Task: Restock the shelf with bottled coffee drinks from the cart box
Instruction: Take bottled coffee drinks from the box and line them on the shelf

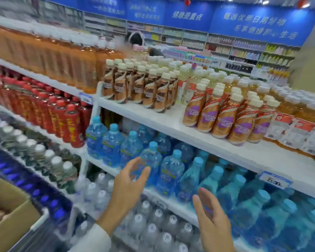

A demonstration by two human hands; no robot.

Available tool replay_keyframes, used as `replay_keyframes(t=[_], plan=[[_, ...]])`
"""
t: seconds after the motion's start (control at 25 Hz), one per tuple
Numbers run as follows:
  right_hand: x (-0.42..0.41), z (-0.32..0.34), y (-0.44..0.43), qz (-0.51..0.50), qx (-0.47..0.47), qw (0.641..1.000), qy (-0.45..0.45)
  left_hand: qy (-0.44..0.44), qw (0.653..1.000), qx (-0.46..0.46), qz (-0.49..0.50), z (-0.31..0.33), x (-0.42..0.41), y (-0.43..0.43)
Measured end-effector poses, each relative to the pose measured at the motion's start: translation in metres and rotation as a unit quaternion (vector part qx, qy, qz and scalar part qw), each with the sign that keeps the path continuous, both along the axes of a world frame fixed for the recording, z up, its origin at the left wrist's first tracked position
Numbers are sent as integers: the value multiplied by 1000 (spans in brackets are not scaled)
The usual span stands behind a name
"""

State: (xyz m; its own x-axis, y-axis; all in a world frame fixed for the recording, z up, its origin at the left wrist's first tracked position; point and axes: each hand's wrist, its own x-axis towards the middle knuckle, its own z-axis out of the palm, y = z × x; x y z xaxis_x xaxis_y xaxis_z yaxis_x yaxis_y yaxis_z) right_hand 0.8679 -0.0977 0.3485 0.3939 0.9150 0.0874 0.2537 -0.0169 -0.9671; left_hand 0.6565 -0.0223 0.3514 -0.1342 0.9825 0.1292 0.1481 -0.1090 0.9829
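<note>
Between loads, below the coffee shelf (171, 122).
We find left hand (127, 186) and right hand (209, 215) spread, holding nothing; coffee bottles (140, 88) stand on it, cardboard box (13, 220) well below-left. Next, we judge: fetch from there.

The left hand (129, 184) and right hand (210, 215) are hovering empty, fingers relaxed, before blue plastic water bottles (169, 170). Brown-labelled, cream-capped coffee bottles (140, 88) are standing on the white shelf (171, 122) above.

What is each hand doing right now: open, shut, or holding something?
Left hand: open, fingers relaxed, holding nothing.
Right hand: open, holding nothing.
</note>
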Motion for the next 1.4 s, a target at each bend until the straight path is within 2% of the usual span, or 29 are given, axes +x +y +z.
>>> replay_keyframes(t=[0.24, 0.48, 0.68, 0.84, 1.08, 1.4], plan=[[-122, -62, -30, 165, -80, 983, 30, 9, 982, -92, 167, -71, -125, -123], [-242, -108, -41, 323, -178, 930, -4, -25, 938, -151, 312, -96, -227, -206], [-352, -113, -36, 445, -208, 871, -18, -34, 906, -175, 385, -116, -305, -243], [-434, -128, -27, 477, -241, 845, -39, -46, 883, -211, 416, -138, -371, -252], [-522, -152, -1, 475, -293, 825, -88, -73, 876, -234, 415, -162, -458, -232], [-616, -173, 79, 480, -322, 807, -120, -100, 863, -281, 408, -203, -554, -133]])
